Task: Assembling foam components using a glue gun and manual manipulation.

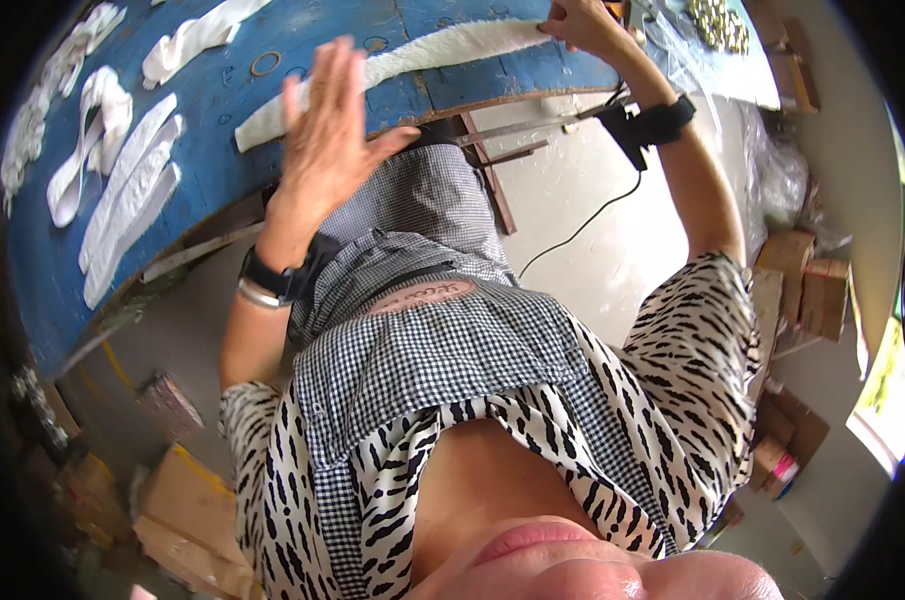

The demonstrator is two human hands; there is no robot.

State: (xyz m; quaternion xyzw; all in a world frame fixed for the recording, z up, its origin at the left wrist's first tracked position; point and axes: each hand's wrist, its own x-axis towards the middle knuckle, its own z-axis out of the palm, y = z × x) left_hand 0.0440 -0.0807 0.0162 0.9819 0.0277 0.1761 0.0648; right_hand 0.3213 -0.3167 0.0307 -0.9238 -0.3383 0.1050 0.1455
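Note:
A long white fabric strip [450, 46] lies stretched across the blue table [217, 125], close to its near edge. My left hand [327, 145] is over the strip's left part, fingers stretched out and thumb apart, slightly blurred. It hides a piece of the strip, and I cannot tell whether the palm touches it. At the strip's right end my right hand [580, 28] is closed, with thumb and fingers pinching the tip.
Folded white strips [132, 215] and looped white bands [97, 140] lie on the table's left side. Gold-coloured pieces [717, 25] sit at the far right. A black cable [597, 210] hangs from my right wrist. Cardboard boxes [187, 510] stand on the floor.

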